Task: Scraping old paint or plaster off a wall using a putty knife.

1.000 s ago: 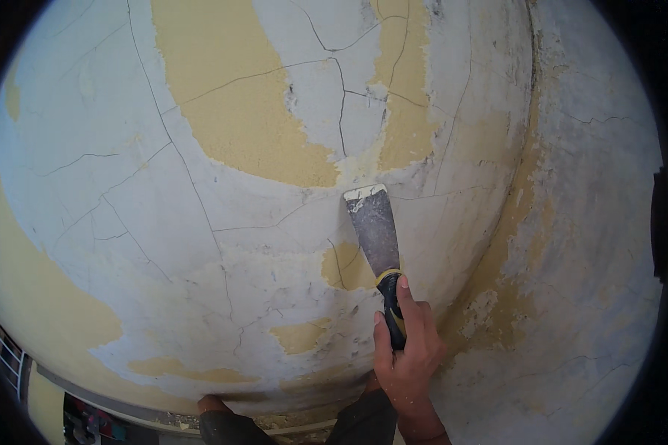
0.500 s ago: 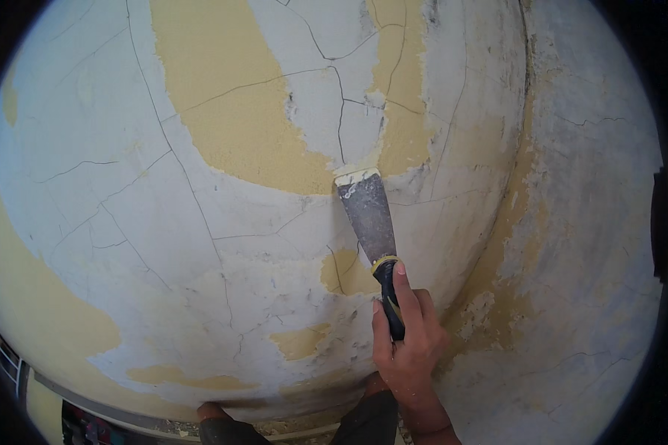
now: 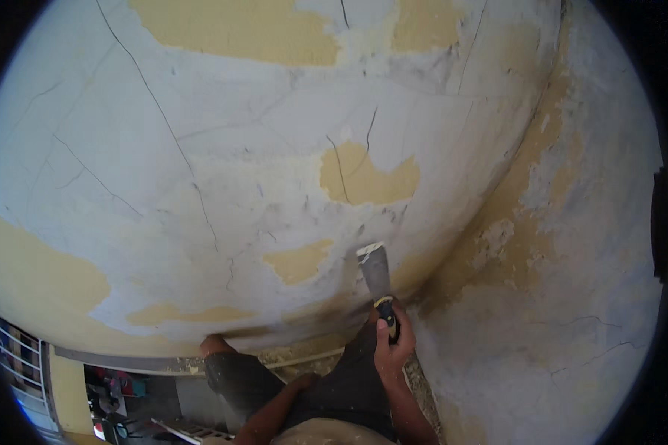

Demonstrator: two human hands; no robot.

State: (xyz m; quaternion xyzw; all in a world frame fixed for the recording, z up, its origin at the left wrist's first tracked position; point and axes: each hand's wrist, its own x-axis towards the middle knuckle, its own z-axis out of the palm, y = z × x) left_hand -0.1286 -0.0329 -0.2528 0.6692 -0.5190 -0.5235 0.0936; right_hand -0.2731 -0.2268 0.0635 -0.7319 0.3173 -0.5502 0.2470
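My right hand (image 3: 395, 350) is wrapped round the black and yellow handle of a paint scraper (image 3: 377, 273). The broad grey blade points up, with pale residue along its tip. It is in front of the lower part of a cracked white wall (image 3: 245, 193); whether the edge touches the surface I cannot tell. Yellow patches (image 3: 367, 178) show on the wall where the white coat is gone. My left hand (image 3: 303, 381) is by my thigh in dark shorts (image 3: 334, 386), its fingers not clearly visible.
On the right a second wall (image 3: 512, 356), grey-white, meets the first at a corner with peeling yellow. A ledge (image 3: 133, 363) with crumbs runs along the bottom. White railings (image 3: 15, 363) and several jumbled items (image 3: 111, 393) stand at the lower left, near a ladder-like frame (image 3: 178, 430).
The view has tilted down, so the wall patches sit higher. My right hand has drawn the scraper down from the yellow patch's edge, closer to my body. My left arm has come into view.
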